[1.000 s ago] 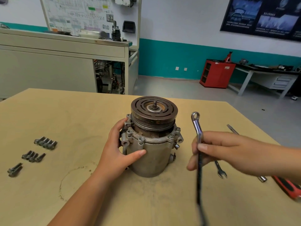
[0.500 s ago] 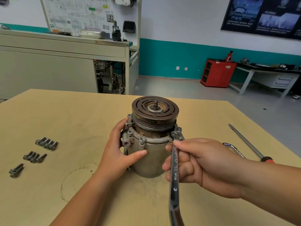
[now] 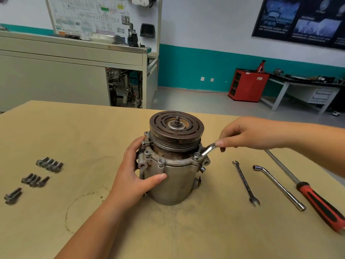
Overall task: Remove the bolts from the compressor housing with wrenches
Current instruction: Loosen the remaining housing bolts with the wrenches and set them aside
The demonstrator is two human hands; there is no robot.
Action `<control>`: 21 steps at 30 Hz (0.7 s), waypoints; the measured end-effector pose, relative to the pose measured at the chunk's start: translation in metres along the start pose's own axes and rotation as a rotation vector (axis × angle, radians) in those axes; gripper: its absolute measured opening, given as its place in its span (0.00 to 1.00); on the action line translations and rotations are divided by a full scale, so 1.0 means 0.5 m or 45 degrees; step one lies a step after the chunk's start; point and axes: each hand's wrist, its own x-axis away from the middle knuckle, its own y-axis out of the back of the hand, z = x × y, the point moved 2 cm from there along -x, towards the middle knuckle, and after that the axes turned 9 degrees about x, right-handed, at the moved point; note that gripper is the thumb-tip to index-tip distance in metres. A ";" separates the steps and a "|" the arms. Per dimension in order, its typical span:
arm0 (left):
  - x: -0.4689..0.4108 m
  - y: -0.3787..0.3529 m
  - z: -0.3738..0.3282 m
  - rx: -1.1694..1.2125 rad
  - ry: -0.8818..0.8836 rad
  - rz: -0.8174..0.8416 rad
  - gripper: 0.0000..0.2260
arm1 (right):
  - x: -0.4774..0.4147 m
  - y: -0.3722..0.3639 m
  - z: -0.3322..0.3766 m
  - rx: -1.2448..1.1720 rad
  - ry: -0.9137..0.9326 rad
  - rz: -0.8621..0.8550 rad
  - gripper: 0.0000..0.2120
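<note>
Grey cylindrical metal compressor housing (image 3: pixel 173 184) gripped by left hand (image 3: pixel 134 174); silver wrench (image 3: pixel 208 149) pinched by right hand (image 3: pixel 248 133) at right flange bolt (image 3: pixel 197 156). Wrench end should be fully seated before turning.

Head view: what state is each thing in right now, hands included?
Compressor: upright on the table.
Left hand: grips the compressor.
Right hand: pinches the ring wrench.
Ring wrench: tilted, lower end at the compressor's flange.
Loose bolts: lying in three groups.
Open-end wrench: lying flat, untouched.
Socket wrench: lying flat, untouched.
Screwdriver: lying flat, untouched.
</note>
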 end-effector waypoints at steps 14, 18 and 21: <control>-0.001 -0.001 -0.006 -0.035 -0.047 0.026 0.41 | 0.087 -0.104 0.013 -0.762 0.029 0.522 0.10; -0.003 0.001 -0.002 -0.026 -0.057 0.027 0.40 | 0.102 -0.116 0.083 -1.436 -0.034 0.382 0.16; -0.004 -0.001 -0.001 -0.015 -0.069 0.030 0.39 | 0.092 -0.118 0.108 -1.652 -0.088 0.251 0.14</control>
